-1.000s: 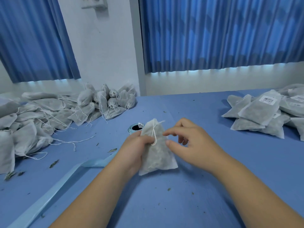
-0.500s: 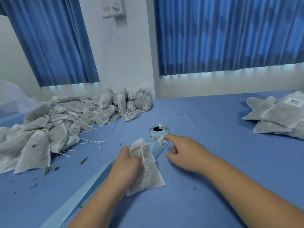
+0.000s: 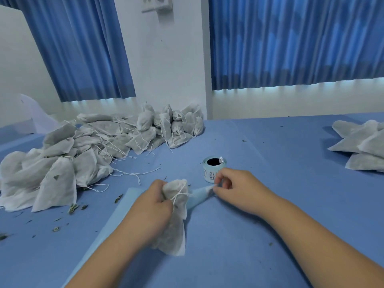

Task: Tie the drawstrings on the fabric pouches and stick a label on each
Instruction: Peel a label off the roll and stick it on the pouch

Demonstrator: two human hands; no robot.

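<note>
Surface (image 3: 270, 235) carries a heap of pouches (image 3: 83, 159) at ten o'clock, the left hand (image 3: 149, 206) at centre curls its fingers round one pouch (image 3: 176, 217), and at its three o'clock the right hand (image 3: 234, 188) pinches a label strip (image 3: 199, 195) in its fingers, just below the label roll (image 3: 214, 170).

1. A worktop (image 3: 270, 204) under a smooth blue covering fills the lower half of the view, and its far edge meets the wall.
2. Dried leaf scraps (image 3: 73, 208) lie scattered toward the worktop's left edge. Finer dark specks dot the covering near the right edge and the far edge.
3. A pleated blue left curtain (image 3: 79, 48) hangs beyond the far left corner.
4. A wider blue right curtain (image 3: 291, 38) spans the far edge to the right.
5. A white wall (image 3: 166, 69) stands between them.
6. A white wall fixture (image 3: 156, 5) sits high on it, cut off by the top edge of the view.
7. A band of daylight (image 3: 291, 87) shows under the curtain hems.
8. A white pointed object (image 3: 39, 115) rises past the far left corner; what it is cannot be told.
</note>
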